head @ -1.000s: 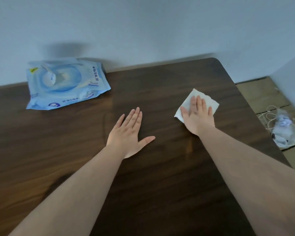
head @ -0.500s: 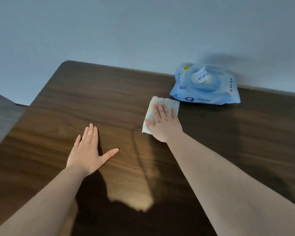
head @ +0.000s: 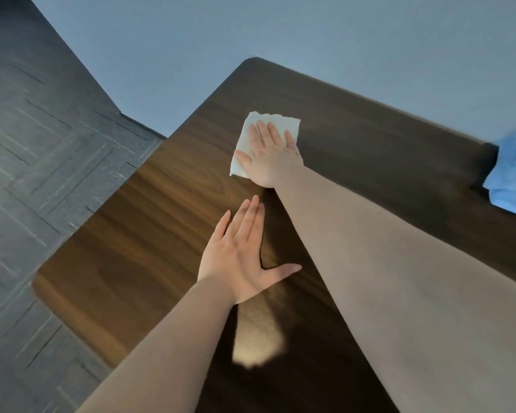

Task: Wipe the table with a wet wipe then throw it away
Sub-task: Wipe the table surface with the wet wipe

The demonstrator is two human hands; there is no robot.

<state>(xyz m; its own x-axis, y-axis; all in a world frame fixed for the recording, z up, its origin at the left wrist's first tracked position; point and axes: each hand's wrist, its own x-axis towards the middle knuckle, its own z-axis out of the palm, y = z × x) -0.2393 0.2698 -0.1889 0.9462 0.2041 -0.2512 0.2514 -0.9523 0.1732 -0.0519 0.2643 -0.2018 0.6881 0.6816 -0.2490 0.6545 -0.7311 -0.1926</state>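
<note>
A white wet wipe (head: 252, 126) lies flat on the dark wooden table (head: 385, 138), near its far left corner. My right hand (head: 270, 156) presses flat on the wipe, fingers spread over it, arm reaching across the table. My left hand (head: 242, 257) rests palm down on the table nearer to me, fingers together and thumb out, holding nothing.
The blue wet-wipe pack (head: 513, 177) sits at the right edge of view by the wall. The table's left edge (head: 81, 234) drops to a grey patterned floor (head: 27, 144). A pale wall (head: 280, 34) runs behind the table.
My right hand has slid the wipe leftward across the table, from the right side toward the far left corner. My view has swung left, so the pack now sits at the right edge.
</note>
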